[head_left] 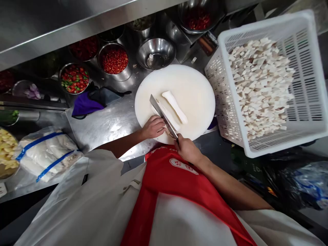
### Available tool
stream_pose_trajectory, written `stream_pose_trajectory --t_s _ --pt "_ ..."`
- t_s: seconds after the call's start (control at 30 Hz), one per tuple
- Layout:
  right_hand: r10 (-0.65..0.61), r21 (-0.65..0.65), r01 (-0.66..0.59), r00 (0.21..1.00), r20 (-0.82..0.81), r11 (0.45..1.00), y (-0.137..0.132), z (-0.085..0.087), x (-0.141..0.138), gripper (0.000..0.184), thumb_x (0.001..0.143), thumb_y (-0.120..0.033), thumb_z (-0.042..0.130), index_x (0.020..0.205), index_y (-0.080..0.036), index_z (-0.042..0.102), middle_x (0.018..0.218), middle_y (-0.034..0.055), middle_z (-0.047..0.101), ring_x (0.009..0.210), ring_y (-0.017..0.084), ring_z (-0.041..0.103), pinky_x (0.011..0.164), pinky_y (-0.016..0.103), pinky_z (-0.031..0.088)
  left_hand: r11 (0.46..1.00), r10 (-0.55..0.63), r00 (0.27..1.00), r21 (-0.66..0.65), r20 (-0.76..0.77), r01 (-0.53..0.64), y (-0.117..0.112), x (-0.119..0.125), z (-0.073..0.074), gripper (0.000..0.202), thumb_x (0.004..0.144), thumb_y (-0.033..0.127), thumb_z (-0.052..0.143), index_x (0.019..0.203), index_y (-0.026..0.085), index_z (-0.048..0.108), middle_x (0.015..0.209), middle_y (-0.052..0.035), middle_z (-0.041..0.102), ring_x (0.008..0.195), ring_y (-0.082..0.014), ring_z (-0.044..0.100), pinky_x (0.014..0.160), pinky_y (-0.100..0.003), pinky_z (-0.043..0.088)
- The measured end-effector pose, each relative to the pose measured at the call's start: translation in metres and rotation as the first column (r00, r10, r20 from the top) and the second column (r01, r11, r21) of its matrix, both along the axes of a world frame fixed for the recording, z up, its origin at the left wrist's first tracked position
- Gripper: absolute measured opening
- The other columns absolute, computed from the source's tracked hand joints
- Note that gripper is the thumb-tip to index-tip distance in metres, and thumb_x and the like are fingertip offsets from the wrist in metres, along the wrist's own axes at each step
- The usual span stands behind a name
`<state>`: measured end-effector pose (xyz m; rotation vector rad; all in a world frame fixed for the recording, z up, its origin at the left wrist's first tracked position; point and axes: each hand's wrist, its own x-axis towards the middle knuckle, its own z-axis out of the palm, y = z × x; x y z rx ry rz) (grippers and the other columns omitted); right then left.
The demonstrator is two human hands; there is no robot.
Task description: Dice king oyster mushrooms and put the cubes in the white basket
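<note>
On a round white cutting board (198, 85) lies a long piece of king oyster mushroom (175, 106), apart from both hands. My right hand (188, 149) is wrapped round the handle of a kitchen knife (162, 113), whose blade points away to the upper left. Along the blade's right side is another pale length of mushroom (172, 119). My left hand (154, 127), fingers curled, presses against the mushroom on the blade's left side; that part is mostly hidden under the fingers. Small brownish trimmings (168, 132) sit between the two hands.
At right stands a white plastic basket (233, 99) of diced mushroom. Behind the board are a metal bowl (164, 48) and tubs of chopped red chilli (114, 61). A purple and black cloth item (87, 104) and bagged mushrooms (48, 152) lie left. A steel shelf (77, 30) overhangs the back.
</note>
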<state>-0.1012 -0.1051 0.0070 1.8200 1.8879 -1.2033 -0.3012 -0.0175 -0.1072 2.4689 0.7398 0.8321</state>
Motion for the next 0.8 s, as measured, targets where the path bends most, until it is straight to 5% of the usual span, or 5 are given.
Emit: stream_pose_trajectory --t_s 0.17,0.27,0.5,0.67,0.8 --pt "0.018 0.066 -0.012 0.996 -0.086 0.998 -0.005 -0.003 -0.004 0.028 0.097 -0.023 0.038 0.118 -0.011 0.052 0.096 0.0181 0.073 0.085 0.028 0.069 0.071 0.032 0.042 0.993 0.089 0.996 0.076 -0.022 -0.087 -0.012 -0.007 -0.005 0.018 0.086 0.028 0.064 0.103 0.023 0.063 0.102 -0.0064 0.068 0.103 -0.022 0.063 0.095 -0.046 0.053" --pt "-0.065 0.031 0.078 0.954 -0.294 0.996 0.0 -0.004 0.003 0.041 0.091 -0.023 0.048 0.13 -0.01 0.047 0.109 0.0172 0.071 0.095 0.027 0.067 0.08 0.032 0.045 0.993 0.115 0.99 0.045 -0.083 -0.111 -0.014 -0.01 -0.007 0.022 0.085 0.029 0.065 0.106 0.023 0.064 0.105 -0.0081 0.067 0.108 -0.0238 0.061 0.096 -0.048 0.052" --pt "-0.187 0.036 0.237 0.841 -0.508 0.971 0.014 0.012 0.024 0.043 0.08 -0.014 0.048 0.121 -0.011 0.058 0.112 0.0146 0.069 0.097 0.025 0.063 0.085 0.031 0.043 0.998 0.003 0.98 0.059 -0.199 0.009 0.003 -0.013 0.005 0.029 0.087 0.034 0.063 0.112 0.02 0.065 0.11 -0.0115 0.066 0.113 -0.0256 0.058 0.096 -0.046 0.05" --pt "-0.274 0.08 0.396 0.755 -0.596 0.915 -0.008 0.041 0.063 0.028 0.083 -0.024 0.049 0.109 -0.018 0.061 0.089 0.0033 0.069 0.08 0.02 0.061 0.071 0.027 0.044 0.985 -0.134 0.942 0.065 -0.308 0.161 0.037 0.008 0.031 0.022 0.09 0.035 0.057 0.103 0.02 0.067 0.108 -0.011 0.066 0.106 -0.0256 0.059 0.09 -0.044 0.048" --pt "-0.519 -0.029 0.616 0.636 -0.571 0.787 -0.038 0.05 0.094 0.02 0.087 -0.035 0.052 0.1 -0.021 0.057 0.06 -0.0047 0.058 0.053 0.016 0.054 0.056 0.026 0.042 1.0 -0.019 0.889 -0.004 -0.457 0.02 0.097 0.047 0.045 0.022 0.088 0.027 0.054 0.105 0.02 0.066 0.118 -0.0122 0.063 0.114 -0.029 0.055 0.096 -0.046 0.043"
